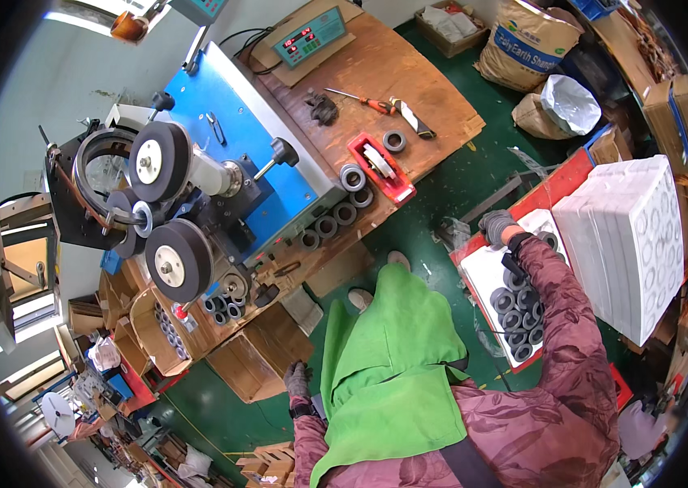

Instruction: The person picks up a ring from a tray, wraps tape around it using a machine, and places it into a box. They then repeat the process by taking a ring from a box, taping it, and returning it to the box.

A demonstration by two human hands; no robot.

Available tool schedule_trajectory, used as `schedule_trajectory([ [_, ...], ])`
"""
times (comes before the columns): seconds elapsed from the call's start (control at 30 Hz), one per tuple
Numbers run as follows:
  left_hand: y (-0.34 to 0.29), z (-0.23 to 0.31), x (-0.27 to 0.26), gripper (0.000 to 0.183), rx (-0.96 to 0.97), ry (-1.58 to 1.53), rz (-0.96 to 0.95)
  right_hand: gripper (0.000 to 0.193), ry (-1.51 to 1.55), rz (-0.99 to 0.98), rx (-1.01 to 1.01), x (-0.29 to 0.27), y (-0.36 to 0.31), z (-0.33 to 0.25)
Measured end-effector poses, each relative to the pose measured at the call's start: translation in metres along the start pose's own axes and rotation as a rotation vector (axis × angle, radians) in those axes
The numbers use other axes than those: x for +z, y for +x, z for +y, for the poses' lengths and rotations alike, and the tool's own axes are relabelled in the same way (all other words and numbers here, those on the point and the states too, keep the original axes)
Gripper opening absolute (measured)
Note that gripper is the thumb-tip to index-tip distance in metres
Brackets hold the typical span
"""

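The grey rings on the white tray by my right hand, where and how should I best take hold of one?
Probably pinch one of the grey rings across its wall, one fingertip in the open centre and one outside, coming straight down from above. They lie flat, packed side by side on the white tray, so the outer sides look blocked while the holes face up. The right hand is already at the tray's far end.

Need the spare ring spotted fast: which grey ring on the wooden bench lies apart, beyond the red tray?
The lone grey ring behind the red tray, near the screwdriver; the others cluster along the front edge.

Workshop desk [409,73] with blue winding machine [238,138].
A screwdriver [364,102], red tray [380,167] and grey control box [311,37] lie on it; sacks [523,41] stand behind.
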State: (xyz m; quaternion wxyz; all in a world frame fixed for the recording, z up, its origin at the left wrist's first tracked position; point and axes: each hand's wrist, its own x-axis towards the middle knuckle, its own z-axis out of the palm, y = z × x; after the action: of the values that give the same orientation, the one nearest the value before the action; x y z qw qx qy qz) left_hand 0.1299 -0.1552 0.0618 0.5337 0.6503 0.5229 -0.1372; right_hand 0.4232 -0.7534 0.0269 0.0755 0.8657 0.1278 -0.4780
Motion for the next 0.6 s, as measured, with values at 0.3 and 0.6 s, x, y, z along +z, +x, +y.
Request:
schedule_trajectory([
  [0.3,-0.009,-0.002,0.006,0.026,-0.074,-0.036,0.017,0.029,0.167,0.094,0.142,-0.005,-0.007,-0.017],
  [0.6,-0.004,-0.001,0.018,0.027,-0.028,-0.025,-0.042,0.025,0.836,0.538,0.228,0.035,0.028,0.013],
])
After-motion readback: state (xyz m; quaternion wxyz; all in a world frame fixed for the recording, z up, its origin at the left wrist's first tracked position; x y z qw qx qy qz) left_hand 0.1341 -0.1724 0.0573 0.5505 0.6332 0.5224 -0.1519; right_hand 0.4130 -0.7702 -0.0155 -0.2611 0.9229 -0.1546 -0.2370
